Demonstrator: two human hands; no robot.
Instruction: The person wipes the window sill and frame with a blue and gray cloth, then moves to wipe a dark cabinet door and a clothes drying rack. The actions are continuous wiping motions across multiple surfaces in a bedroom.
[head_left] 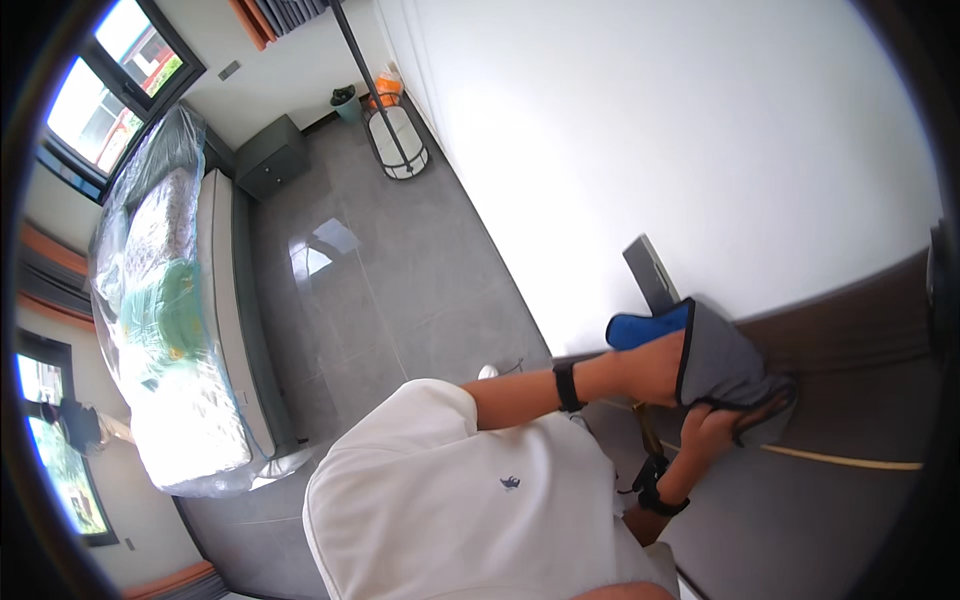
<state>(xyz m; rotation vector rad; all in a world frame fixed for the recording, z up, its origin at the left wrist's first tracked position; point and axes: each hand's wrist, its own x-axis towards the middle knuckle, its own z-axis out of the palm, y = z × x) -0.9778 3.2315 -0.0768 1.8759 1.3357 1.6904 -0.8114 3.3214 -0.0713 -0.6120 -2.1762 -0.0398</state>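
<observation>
A grey cloth (722, 352) with a blue underside and dark edging is draped over my left hand (655, 367), whose fingers are hidden beneath it. Just nearer to me, my right hand (708, 432) has its fingers closed on the bunched edge of the same cloth. Both wrists wear black bands. The cloth lies over the dark brown top of a cabinet (850, 335) along the white wall. Close behind the cloth, by the wall, is a slim grey rectangular object (652, 272).
A gold strip (850, 459) runs along the cabinet's front. To the left, a plastic-covered bed (190, 330) stands by the windows, with a dark nightstand (272, 160) beyond. A potted plant (346, 104) and a black-framed rack (397, 140) stand on the grey tiled floor.
</observation>
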